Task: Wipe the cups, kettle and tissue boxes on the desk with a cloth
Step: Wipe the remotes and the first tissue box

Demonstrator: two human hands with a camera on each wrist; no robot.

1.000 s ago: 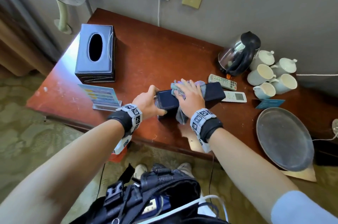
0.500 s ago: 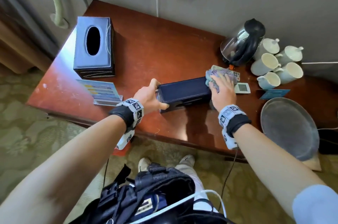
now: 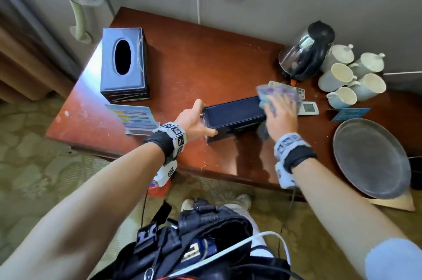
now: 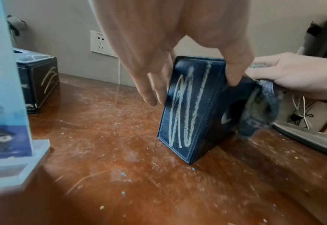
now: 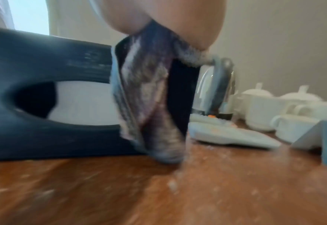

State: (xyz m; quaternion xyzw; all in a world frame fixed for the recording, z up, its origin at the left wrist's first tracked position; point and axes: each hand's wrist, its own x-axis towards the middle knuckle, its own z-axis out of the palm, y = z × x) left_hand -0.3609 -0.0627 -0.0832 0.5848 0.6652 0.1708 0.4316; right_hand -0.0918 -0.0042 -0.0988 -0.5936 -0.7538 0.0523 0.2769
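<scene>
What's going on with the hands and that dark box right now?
Left hand grips the tissue box end. Right hand presses the cloth on its far end. Remotes lie just beyond.

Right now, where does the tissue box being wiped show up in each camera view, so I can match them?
Head: the tissue box lies on its side at centre, between the left hand and the right hand.
Left wrist: right of centre, scribbled end face toward the camera, pinched by the left hand's fingers.
Right wrist: fills the left side, oval opening facing the lens.
Shared landmark: the cloth at the box's right end.
</scene>
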